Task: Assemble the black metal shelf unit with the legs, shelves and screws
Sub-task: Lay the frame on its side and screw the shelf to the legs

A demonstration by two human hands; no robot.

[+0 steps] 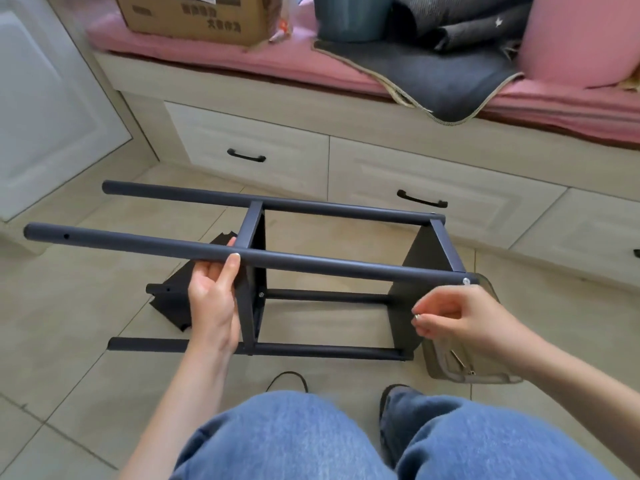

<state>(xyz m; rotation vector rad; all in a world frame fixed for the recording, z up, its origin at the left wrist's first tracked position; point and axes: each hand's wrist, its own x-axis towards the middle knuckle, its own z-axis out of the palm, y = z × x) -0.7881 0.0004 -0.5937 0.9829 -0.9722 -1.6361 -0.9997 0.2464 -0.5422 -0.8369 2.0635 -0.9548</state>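
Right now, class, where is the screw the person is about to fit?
In the head view, the screw is pinched in the right hand, low on the right, just below the near leg and its end screw.

The tiled floor (86, 341) carries the half-built shelf unit (263, 278), which lies on its side with two legs down on the tiles. A loose black shelf panel (176, 299) lies behind it. Just right of the unit sits a clear plastic bag (467, 368), apparently holding small hardware. The window-seat bench (346, 98) bears a pink cushion (214, 53), a cardboard box (194, 15) and dark folded cloth (433, 74).
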